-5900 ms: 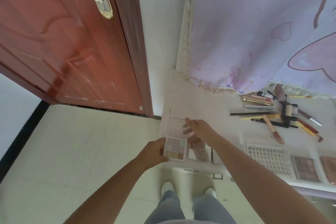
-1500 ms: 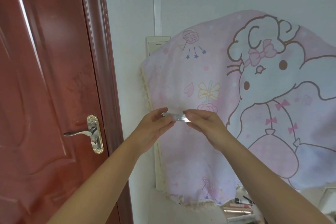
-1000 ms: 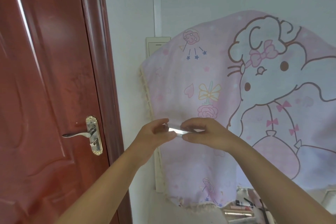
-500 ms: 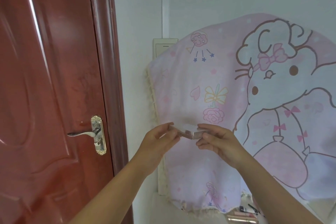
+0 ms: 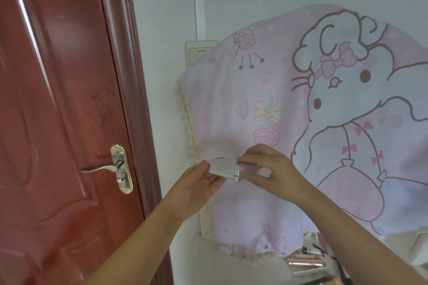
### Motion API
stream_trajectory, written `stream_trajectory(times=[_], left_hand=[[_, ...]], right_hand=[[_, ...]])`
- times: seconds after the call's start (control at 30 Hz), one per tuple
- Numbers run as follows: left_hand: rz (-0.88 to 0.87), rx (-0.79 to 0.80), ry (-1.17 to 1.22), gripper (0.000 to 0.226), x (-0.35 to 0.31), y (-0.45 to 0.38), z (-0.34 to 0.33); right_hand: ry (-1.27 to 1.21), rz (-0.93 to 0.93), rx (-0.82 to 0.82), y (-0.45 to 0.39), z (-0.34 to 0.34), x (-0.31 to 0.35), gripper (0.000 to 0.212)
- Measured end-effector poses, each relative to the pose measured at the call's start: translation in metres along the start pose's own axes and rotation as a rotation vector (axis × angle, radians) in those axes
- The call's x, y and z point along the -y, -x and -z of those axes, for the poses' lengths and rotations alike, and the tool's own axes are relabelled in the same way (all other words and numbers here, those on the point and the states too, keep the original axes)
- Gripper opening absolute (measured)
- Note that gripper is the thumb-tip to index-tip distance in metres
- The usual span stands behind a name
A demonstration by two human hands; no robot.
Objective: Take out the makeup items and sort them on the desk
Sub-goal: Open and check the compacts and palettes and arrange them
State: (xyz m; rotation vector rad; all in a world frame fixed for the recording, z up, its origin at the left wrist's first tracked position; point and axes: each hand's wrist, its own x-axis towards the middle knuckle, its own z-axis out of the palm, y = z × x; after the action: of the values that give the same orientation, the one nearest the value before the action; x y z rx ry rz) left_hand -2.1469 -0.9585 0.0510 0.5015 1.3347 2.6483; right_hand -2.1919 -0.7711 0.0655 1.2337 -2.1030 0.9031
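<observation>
Two hands, left hand (image 5: 196,188), right hand (image 5: 271,170), pinching unlabelled palette (image 5: 228,169)

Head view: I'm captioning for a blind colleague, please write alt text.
Two bare hands, left hand and right hand, hold a small flat pale palette case at chest height before a pink cartoon-print cloth. A red-brown wooden door stands left; makeup sticks lie below.

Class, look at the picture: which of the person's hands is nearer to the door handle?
Left. The left hand is right of the door handle, with the door frame between; the right hand is farther right, beyond the small case both hold.
</observation>
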Motion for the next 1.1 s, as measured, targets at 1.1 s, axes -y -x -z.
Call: stream_trajectory(times=[1.1], left_hand=[[-0.242,-0.306,-0.903,0.030,0.015,0.000,-0.004]], right_hand=[[-0.710,-0.636,0.080,0.014,-0.009,-0.004,0.035]])
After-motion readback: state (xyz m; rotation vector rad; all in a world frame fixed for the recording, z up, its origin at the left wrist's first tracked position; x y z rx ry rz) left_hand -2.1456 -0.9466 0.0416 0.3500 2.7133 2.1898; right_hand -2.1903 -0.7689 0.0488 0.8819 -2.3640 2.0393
